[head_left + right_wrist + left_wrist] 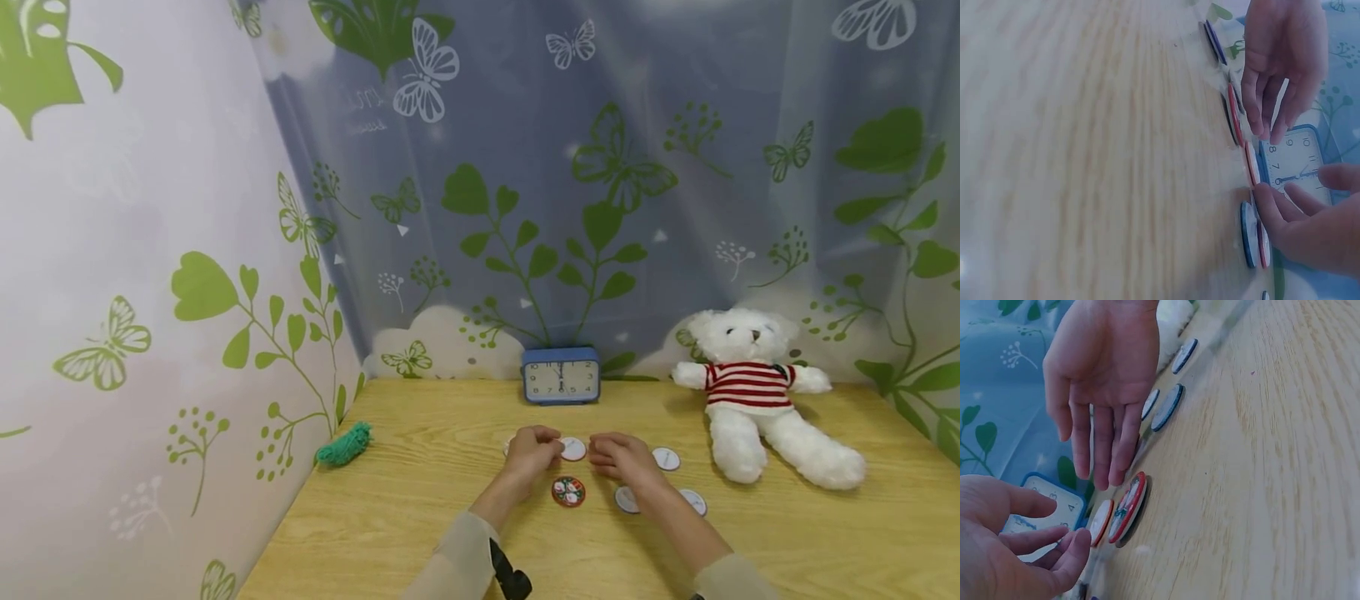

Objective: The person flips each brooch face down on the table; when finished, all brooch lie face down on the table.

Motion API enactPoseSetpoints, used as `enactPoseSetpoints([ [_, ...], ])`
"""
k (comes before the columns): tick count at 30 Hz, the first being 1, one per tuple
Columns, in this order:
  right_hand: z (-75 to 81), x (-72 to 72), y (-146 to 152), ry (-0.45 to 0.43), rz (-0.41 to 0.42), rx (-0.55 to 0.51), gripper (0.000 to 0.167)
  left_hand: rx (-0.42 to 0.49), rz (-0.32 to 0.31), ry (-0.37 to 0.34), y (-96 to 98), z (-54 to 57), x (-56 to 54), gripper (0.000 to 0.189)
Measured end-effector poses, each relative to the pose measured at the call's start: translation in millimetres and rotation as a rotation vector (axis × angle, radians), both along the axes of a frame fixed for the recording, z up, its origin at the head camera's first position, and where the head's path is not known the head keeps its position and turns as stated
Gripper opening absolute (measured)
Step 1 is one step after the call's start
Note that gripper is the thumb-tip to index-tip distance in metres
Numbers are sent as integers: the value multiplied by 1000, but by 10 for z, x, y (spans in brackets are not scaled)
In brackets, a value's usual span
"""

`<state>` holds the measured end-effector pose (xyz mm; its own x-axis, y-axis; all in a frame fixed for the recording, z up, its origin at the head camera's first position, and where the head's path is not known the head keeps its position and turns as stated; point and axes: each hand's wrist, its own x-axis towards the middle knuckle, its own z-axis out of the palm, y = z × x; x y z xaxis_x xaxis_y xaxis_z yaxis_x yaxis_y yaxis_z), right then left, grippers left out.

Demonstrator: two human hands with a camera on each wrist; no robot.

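Note:
My left hand (532, 452) hovers at the left edge of a white round disc with a red rim (573, 448); its thumb and fingers are apart with nothing between them. Across the same disc my right hand (626, 460) hangs with loosely bent fingers, holding nothing. Whether any fingertip touches the disc, I cannot tell. A patterned red-and-green disc (568, 492) lies nearer, between the forearms. Other white discs lie around the right hand: one beyond it (666, 458), one partly behind the wrist (626, 499), and one beside the forearm (693, 502). Another is mostly hidden behind my left hand.
A blue alarm clock (561, 377) stands at the back of the wooden table (405, 500). On the right sits a white teddy bear (750, 392) in a striped shirt. A green fuzzy bundle (344, 444) lies at the left edge. Patterned curtains enclose the back and left.

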<state>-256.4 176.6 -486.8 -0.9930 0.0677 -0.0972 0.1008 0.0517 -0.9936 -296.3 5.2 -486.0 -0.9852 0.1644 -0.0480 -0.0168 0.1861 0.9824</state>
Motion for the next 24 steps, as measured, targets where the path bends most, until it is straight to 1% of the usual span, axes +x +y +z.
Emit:
enactPoseSetpoints([
  [2, 2, 24, 20, 10, 18, 5, 44, -4, -14, 12, -28, 11, 18, 27],
  [7, 10, 104, 69, 32, 70, -5, 47, -34, -66, 72, -111, 37, 67, 30],
  [9, 11, 145, 90, 29, 85, -11, 47, -44, -95, 96, -143, 57, 93, 31],
  [12, 12, 207, 117, 25, 106, -23, 48, -61, -135, 106, -193, 94, 143, 34],
  [15, 10, 274, 144, 13, 111, -34, 48, -74, -169, 129, -234, 136, 207, 35],
  [19, 4, 343, 181, 16, 115, -50, 48, -88, -193, 166, -284, 147, 269, 34],
  [21, 1, 373, 188, 24, 124, -54, 49, -112, -201, 177, -319, 140, 292, 33],
  [24, -22, 405, 181, 35, 145, -44, 51, -125, -208, 162, -370, 133, 335, 34],
])
